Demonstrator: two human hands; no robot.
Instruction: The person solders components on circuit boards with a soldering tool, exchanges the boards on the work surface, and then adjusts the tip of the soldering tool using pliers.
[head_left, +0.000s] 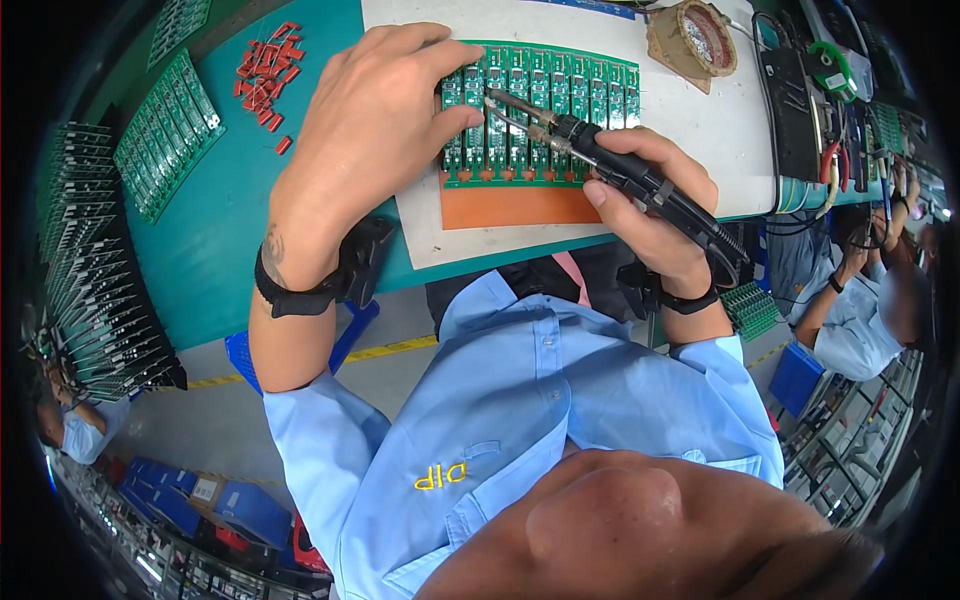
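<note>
A green circuit board panel [550, 110] with several narrow strips lies on an orange sheet [515, 208] over a white mat. My left hand [385, 110] rests at the panel's left end, its thumb and index finger apart on the board. In my right hand [655, 190] is a black soldering tool [620, 165], held between thumb and fingers. Its metal tip points left, at the strips beside my left thumb. Whether the tip touches the board is too small to tell.
Red components [268, 75] lie in a pile on the teal table [230, 240]. Another green panel [168, 135] is at left, near a rack of boards [100, 270]. A round container [692, 38] stands at the upper right. A co-worker [860, 310] is at far right.
</note>
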